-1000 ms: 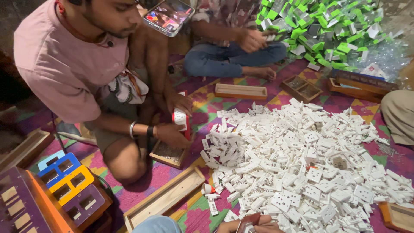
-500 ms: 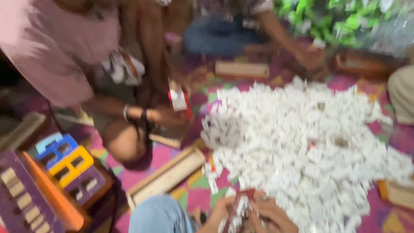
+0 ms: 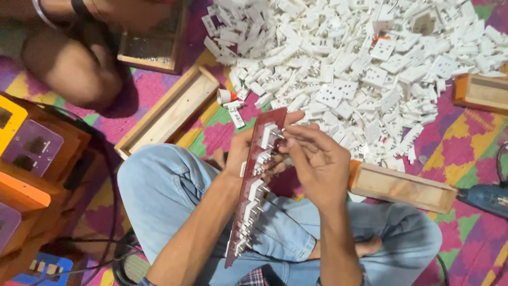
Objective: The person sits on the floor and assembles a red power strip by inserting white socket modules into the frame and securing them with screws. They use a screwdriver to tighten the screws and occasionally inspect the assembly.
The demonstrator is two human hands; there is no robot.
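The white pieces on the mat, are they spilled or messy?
Yes. The white sockets lie in one loose heap, tipped every way, not stacked. A few strays sit apart beside the empty wooden tray.

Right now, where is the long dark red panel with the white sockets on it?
In the head view it stands centre frame over the person's lap: the dark red panel is held by the left hand, with the right hand at its upper end.

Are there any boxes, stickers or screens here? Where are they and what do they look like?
No screens or clear stickers.
Long wooden box: on the mat left of the white pile, open, pale brown.
Wooden box: right of the right hand, long, tan.
Wooden box: right edge, orange-brown.
Small tube: by the pile, white with red.
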